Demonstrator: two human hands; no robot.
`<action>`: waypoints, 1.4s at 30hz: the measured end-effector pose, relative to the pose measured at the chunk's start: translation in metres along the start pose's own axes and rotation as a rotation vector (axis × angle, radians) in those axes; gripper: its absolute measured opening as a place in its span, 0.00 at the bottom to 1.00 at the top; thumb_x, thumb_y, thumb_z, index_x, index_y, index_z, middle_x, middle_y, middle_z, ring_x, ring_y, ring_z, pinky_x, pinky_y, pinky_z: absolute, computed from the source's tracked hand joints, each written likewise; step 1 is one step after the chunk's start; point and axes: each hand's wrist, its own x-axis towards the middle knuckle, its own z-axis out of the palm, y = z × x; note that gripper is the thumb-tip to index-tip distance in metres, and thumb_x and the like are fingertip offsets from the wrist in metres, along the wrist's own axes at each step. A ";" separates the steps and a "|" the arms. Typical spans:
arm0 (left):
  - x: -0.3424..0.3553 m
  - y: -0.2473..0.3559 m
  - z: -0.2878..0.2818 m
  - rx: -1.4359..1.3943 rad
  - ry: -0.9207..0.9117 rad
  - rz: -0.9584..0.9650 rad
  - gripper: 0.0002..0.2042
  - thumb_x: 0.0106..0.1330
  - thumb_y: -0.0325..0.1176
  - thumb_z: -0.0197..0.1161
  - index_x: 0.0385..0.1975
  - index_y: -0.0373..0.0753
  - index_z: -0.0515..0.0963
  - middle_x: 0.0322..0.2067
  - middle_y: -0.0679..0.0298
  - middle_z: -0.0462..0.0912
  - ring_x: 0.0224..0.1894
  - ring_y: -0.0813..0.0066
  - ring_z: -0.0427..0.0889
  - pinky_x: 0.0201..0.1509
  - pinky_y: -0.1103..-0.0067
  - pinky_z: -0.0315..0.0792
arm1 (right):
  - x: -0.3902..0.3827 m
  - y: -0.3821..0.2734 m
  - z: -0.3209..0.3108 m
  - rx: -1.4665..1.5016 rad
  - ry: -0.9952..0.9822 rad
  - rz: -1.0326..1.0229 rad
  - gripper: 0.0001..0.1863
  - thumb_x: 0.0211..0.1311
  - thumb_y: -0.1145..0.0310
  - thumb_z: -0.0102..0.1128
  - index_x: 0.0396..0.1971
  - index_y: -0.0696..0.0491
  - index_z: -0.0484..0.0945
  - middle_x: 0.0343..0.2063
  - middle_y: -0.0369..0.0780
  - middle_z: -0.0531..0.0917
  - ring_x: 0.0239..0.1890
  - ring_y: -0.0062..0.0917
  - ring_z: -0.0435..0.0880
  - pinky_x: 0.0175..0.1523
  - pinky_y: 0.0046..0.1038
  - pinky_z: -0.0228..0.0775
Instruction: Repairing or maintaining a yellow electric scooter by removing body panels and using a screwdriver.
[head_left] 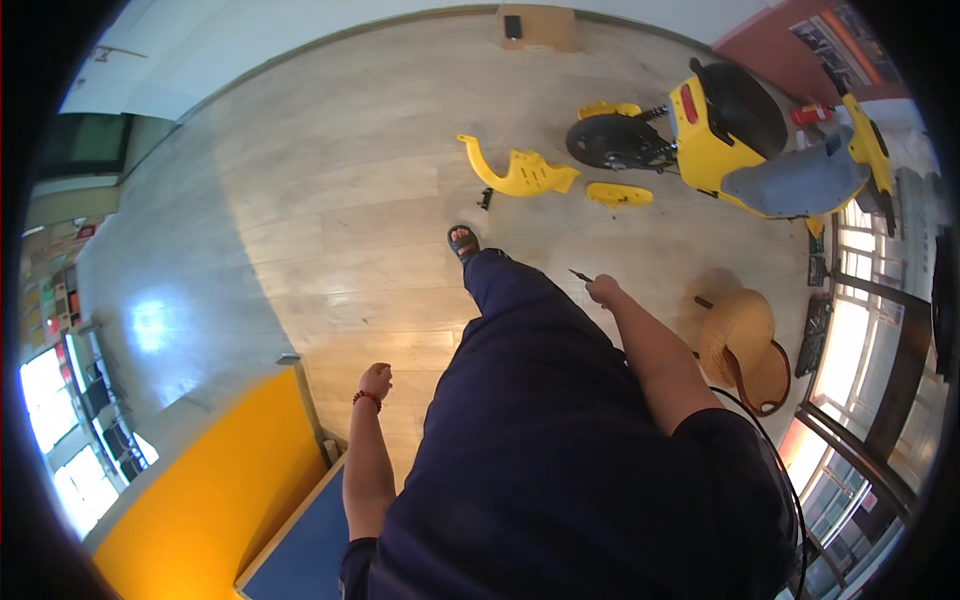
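Your right hand (602,290) firmly grips a pointed tool (580,276), its tip projecting toward ten o'clock, a yellow panel (618,195) lies beyond at twelve, and your left hand (376,381) hangs loosely curled.

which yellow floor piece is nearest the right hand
The small oblong piece, ahead of the right hand; the big curved piece and the piece beyond the wheel lie farther.

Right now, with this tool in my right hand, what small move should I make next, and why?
Probably step forward and right toward the yellow scooter, keeping clear of the small yellow panel on the floor beside it: your right hand holds the slim tool well short of the scooter, and your left hand looks empty.
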 end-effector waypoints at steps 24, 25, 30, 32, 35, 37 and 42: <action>0.179 0.178 -0.226 0.191 -0.222 0.089 0.15 0.61 0.38 0.49 0.41 0.35 0.73 0.28 0.59 0.79 0.23 0.73 0.78 0.29 0.78 0.74 | 0.123 -0.211 -0.025 0.146 0.232 0.043 0.19 0.52 0.59 0.47 0.28 0.62 0.77 0.25 0.52 0.78 0.34 0.43 0.79 0.37 0.38 0.69; 0.194 0.201 -0.249 0.161 -0.203 0.088 0.15 0.61 0.38 0.49 0.41 0.35 0.73 0.27 0.60 0.78 0.23 0.73 0.78 0.29 0.78 0.74 | 0.128 -0.198 -0.017 0.082 0.237 0.083 0.18 0.53 0.60 0.47 0.29 0.62 0.77 0.25 0.51 0.79 0.32 0.41 0.80 0.35 0.38 0.70; 0.263 0.324 -0.346 0.139 -0.142 0.182 0.14 0.61 0.38 0.50 0.39 0.35 0.73 0.27 0.61 0.78 0.21 0.74 0.76 0.25 0.80 0.72 | 0.112 -0.214 0.002 -0.146 0.014 0.097 0.16 0.56 0.64 0.46 0.32 0.62 0.76 0.23 0.46 0.79 0.20 0.33 0.80 0.25 0.34 0.72; 0.276 0.379 -0.373 0.180 -0.189 0.128 0.14 0.62 0.37 0.50 0.43 0.36 0.70 0.28 0.60 0.77 0.21 0.73 0.76 0.23 0.81 0.70 | 0.096 -0.242 0.014 0.526 0.029 0.632 0.17 0.57 0.62 0.46 0.31 0.61 0.76 0.24 0.47 0.79 0.23 0.33 0.80 0.25 0.33 0.72; 0.325 0.439 -0.413 0.445 -0.262 0.127 0.14 0.61 0.38 0.49 0.42 0.36 0.71 0.32 0.57 0.78 0.23 0.70 0.78 0.23 0.77 0.71 | 0.089 -0.309 0.008 0.542 0.188 0.406 0.18 0.55 0.58 0.47 0.28 0.61 0.76 0.24 0.49 0.79 0.27 0.37 0.79 0.28 0.35 0.71; 0.358 0.471 -0.432 0.643 -0.295 0.155 0.13 0.61 0.37 0.49 0.40 0.35 0.72 0.33 0.56 0.78 0.24 0.68 0.78 0.21 0.76 0.71 | 0.085 -0.343 -0.010 0.491 0.273 0.254 0.21 0.53 0.55 0.48 0.26 0.61 0.75 0.26 0.52 0.78 0.32 0.43 0.77 0.34 0.38 0.68; 0.419 0.596 -0.437 0.694 -0.209 0.062 0.14 0.58 0.36 0.49 0.38 0.34 0.74 0.26 0.59 0.79 0.25 0.70 0.78 0.27 0.76 0.72 | 0.077 -0.394 -0.048 0.701 0.446 0.308 0.21 0.52 0.54 0.48 0.26 0.61 0.75 0.26 0.53 0.77 0.35 0.45 0.76 0.39 0.39 0.66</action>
